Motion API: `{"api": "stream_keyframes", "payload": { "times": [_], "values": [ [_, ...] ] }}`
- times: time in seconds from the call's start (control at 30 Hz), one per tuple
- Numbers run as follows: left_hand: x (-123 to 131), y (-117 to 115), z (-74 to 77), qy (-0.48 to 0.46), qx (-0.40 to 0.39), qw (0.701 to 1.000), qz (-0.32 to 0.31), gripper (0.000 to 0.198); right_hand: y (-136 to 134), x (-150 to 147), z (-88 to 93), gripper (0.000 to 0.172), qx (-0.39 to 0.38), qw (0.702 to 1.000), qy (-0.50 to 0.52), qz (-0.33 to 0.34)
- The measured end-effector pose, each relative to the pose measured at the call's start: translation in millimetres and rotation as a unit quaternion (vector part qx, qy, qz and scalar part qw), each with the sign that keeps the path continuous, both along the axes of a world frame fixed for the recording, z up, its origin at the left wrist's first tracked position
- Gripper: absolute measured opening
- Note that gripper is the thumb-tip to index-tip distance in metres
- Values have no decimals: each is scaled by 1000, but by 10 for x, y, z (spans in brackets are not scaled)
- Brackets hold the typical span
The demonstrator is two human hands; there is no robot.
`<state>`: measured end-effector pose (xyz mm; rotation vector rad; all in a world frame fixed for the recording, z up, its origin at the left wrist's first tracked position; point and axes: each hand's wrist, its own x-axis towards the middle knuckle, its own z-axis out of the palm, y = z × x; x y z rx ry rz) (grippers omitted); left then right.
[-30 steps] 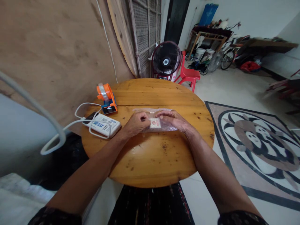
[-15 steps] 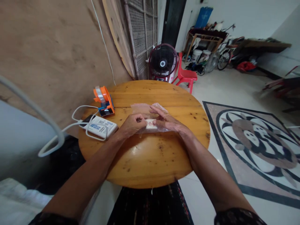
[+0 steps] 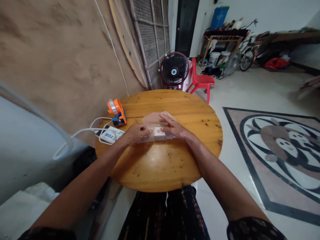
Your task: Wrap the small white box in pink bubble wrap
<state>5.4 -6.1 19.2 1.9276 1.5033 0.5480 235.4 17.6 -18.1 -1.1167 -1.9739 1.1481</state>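
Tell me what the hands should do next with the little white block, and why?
Maybe the right hand should fold the far part of the clear wrap over the small white block: it lies spread behind the block, and the left hand is at the wrap's left side. Whether a layer already covers the block is hard to tell.

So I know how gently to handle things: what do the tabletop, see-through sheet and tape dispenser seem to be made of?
Tabletop: wood, likely varnished; dark knots, a plank seam and a shiny glare spot show.
See-through sheet: probably thin, slightly glossy plastic; the wood shows through.
Tape dispenser: apparently hard plastic, judging by its even orange and blue colouring.
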Motion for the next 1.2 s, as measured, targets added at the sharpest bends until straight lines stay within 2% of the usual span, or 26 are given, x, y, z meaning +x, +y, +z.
{"api": "stream_keyframes", "payload": {
  "times": [0.17, 0.23, 0.33, 0.43, 0.5, 0.67, 0.93, 1.2],
  "values": [
    [-122, -245, -44, 47, 84, 993, 71, 31, 25, -4, -15, 79, -15, 1000, 17, -3],
    [-155, -337, -63, 29, 80, 993, 83, 30, 30, -4, -20, 79, -19, 1000, 19, -1],
    [-188, -408, -54, -46, -38, 995, 84, 35, 33, -3, -36, 78, -21, 999, 30, -3],
    [-193, -384, -14, -109, -150, 974, 132, 39, 39, 2, -57, 76, -15, 999, 38, -6],
    [-180, -334, 21, -121, -197, 959, 164, 37, 46, 7, -64, 75, -16, 999, 38, -1],
    [-101, -200, 74, -151, -286, 926, 193, 28, 61, 14, -50, 77, -14, 1000, 6, 6],
    [87, -122, -37, -177, -256, 928, 205, 15, 71, 14, -65, 78, 4, 1000, 23, 3],
    [234, -154, -13, -183, -219, 921, 267, 19, 100, -8, -111, 74, 11, 1000, 19, -10]
  ]
}}
